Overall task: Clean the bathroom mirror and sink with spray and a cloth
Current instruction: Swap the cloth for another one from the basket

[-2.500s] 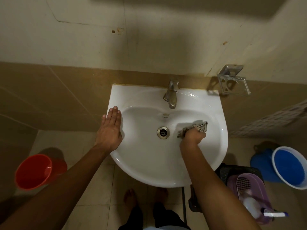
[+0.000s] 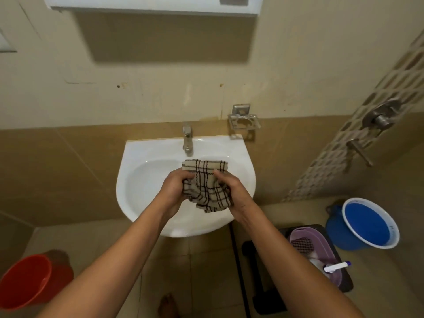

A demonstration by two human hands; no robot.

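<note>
Sink, white and wall-mounted, fills the centre of the frame, its basin looking wiped, though how clean it is cannot be judged. The mirror is not identifiable; only a white fixture edge shows at 12 o'clock, so that half of the job appears outstanding. A blue bucket at 4 o'clock shows only its blue inside, and a red bucket at 8 o'clock shows nothing inside. A purple basket at 5 o'clock holds a dark checked rag and a white bottle, possibly the spray. Over the basin, both hands grip the checked cloth: left hand bunching one side, right hand the other, apparently refolding or wringing it.
</note>
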